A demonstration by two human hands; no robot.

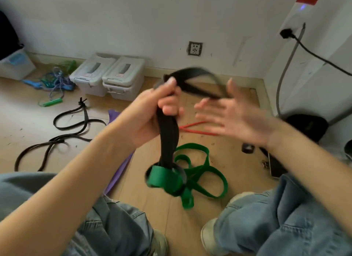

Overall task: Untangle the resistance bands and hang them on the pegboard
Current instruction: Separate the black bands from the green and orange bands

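Black band (167,139) inside curled left-hand fingers (169,108)

You have a flat black band (167,139) bunched into several strands and hanging upright; its upper end arcs over as a blurred loop, and its lower end runs through the knot with a wide flat green band (200,172). That green band wraps the black one in a thick fold, then spreads into open loops lying on the floor to the right of the knot. A thin red band (196,129) lies flat beyond the green loops
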